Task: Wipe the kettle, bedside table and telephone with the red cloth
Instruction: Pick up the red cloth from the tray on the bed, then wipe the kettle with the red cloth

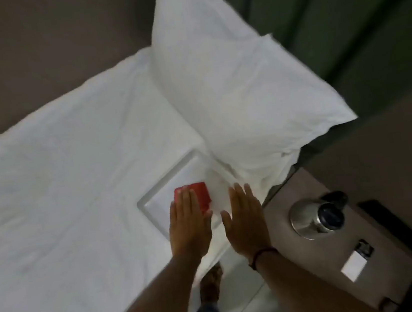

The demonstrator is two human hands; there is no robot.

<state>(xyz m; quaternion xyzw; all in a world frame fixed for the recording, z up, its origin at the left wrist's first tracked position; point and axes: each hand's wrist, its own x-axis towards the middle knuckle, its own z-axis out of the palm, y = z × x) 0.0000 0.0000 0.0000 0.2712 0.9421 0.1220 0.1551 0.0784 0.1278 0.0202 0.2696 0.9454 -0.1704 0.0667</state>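
I see both forearms stretched forward, palms down, fingers straight and together. My left hand [190,226] lies flat; my right hand [246,218] is just beside it, apart, a cord around its wrist.

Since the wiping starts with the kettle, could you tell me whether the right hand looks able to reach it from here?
Probably yes: the right hand is open and empty over the bed edge, the kettle stands just beside it on the bedside table, and nothing lies between.
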